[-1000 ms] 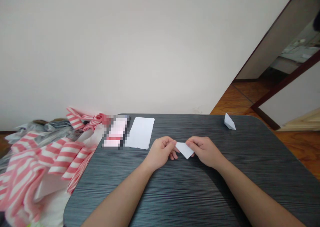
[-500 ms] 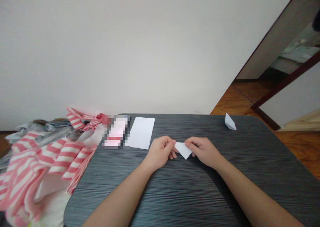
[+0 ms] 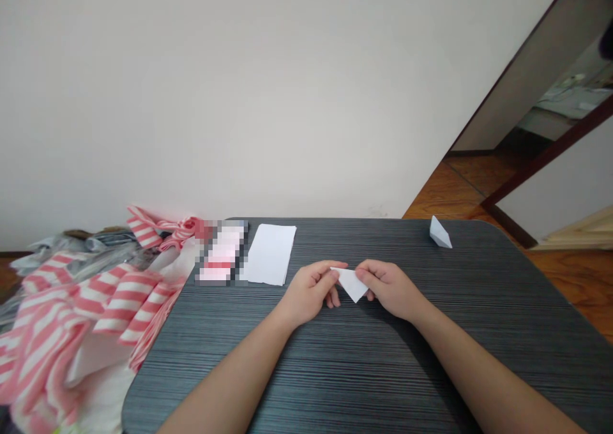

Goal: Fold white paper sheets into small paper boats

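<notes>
A small folded white paper (image 3: 353, 284), roughly a triangle pointing toward me, is held above the dark table between both hands. My left hand (image 3: 311, 289) pinches its left corner, thumb in front and index finger stretched along the upper edge. On the other side, my right hand (image 3: 389, 286) grips the right corner with its thumb on the face; its other fingers are partly hidden behind the paper. At the back right of the table stands a folded white paper boat (image 3: 439, 232), apart from both hands.
A stack of white paper sheets (image 3: 271, 254) lies left of my hands, beside a pixelated flat object (image 3: 223, 252). Pink-and-white striped cloth (image 3: 129, 293) is heaped left of the dark table (image 3: 316, 376). A pale wall (image 3: 287, 102) rises behind.
My left fingers have shifted on the paper: the index finger now reaches along the top edge and more of the left corner shows. The right hand stays nearly in place.
</notes>
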Available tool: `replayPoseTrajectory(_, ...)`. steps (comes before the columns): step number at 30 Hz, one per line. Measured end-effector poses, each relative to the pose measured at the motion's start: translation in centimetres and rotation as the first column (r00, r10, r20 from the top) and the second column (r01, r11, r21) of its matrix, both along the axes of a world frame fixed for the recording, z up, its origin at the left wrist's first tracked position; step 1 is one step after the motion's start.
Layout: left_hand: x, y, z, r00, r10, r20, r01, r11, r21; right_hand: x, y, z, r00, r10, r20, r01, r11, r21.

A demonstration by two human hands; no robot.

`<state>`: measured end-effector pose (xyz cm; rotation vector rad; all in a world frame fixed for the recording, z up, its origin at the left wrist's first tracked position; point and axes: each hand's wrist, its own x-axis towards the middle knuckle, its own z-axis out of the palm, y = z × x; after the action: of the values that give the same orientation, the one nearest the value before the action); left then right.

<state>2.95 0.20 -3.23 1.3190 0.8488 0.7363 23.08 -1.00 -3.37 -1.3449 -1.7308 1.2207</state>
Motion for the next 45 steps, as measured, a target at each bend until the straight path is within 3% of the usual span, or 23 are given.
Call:
replayPoseTrajectory(6, 0.0, 0.1, -0.3, 1.000, 0.019, -0.007, -0.019, 0.999, 0.036, -0.2, 0.1, 0.1, 0.998, 0.040, 0.045, -0.042, 0.998, 0.051)
replayPoseTrajectory(14, 0.1, 0.1, -0.3, 0.998, 0.052, -0.031, -0.050, 0.997, 0.057, -0.3, 0.3, 0.3, 0.989, 0.079, 0.122, -0.108, 0.961, 0.256)
replayPoseTrajectory(18, 0.1, 0.1, -0.4, 0.998, 0.041, -0.054, -0.037, 0.997, 0.069, -0.2, 0.4, 0.3, 0.988, 0.099, 0.120, -0.129, 0.953, 0.272)
replayPoseTrajectory(23, 0.0, 0.1, -0.3, 0.995, 0.058, -0.087, -0.048, 0.993, 0.109, -0.2, 0.4, 0.4, 0.985, 0.121, 0.122, -0.150, 0.951, 0.269)
replayPoseTrajectory(29, -0.2, 0.0, 0.4, 0.959, 0.202, -0.200, -0.110, 0.913, 0.394, -0.3, 0.1, 0.5, 0.991, 0.060, 0.117, -0.081, 0.979, 0.186)
replayPoseTrajectory(33, -0.2, -0.1, 0.4, 0.939, 0.211, -0.271, -0.105, 0.927, 0.359, -0.2, -0.1, 0.6, 0.987, 0.080, 0.138, -0.091, 0.993, 0.078)
replayPoseTrajectory(45, -0.2, -0.1, 0.8, 0.926, 0.147, -0.348, -0.009, 0.930, 0.367, -0.4, -0.5, 1.1, 0.980, 0.156, 0.128, -0.162, 0.986, 0.038)
